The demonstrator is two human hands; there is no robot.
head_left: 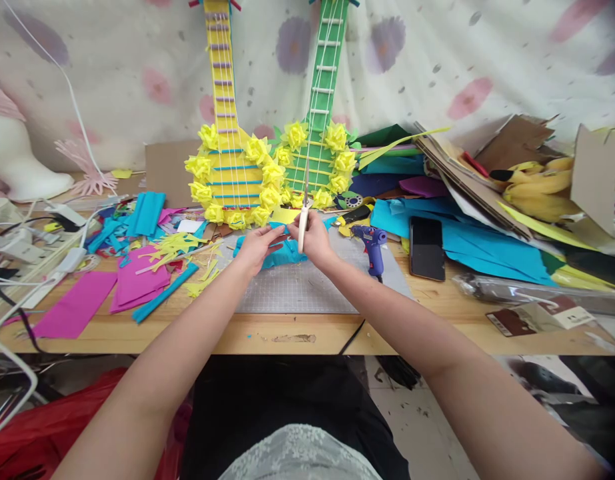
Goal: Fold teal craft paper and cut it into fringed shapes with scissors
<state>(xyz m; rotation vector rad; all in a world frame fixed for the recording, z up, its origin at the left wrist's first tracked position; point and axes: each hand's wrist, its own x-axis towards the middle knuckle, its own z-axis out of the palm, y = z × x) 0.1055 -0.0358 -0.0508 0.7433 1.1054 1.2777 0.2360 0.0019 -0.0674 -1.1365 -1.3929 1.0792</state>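
Scissors with a cream handle (302,225) are gripped in my right hand (318,240), their narrow blades pointing up and away from me. My left hand (258,249) is just to the left, fingers stretched towards the right hand and slightly apart; I see nothing clearly held in it. Beneath both hands lies bunched blue crepe paper (284,254) on a grey cutting mat (297,293). Behind them stand a yellow paper guitar (236,175) and a green one (312,163), both edged with yellow paper flowers and strung with white strings.
A blue glue gun (374,248) and a black phone (427,248) lie to the right. Cardboard and coloured sheets (487,233) are piled beyond them. On the left are pink paper pieces (77,303), a rolled blue strip (164,293), yellow scraps (174,248) and tangled white cables (22,267).
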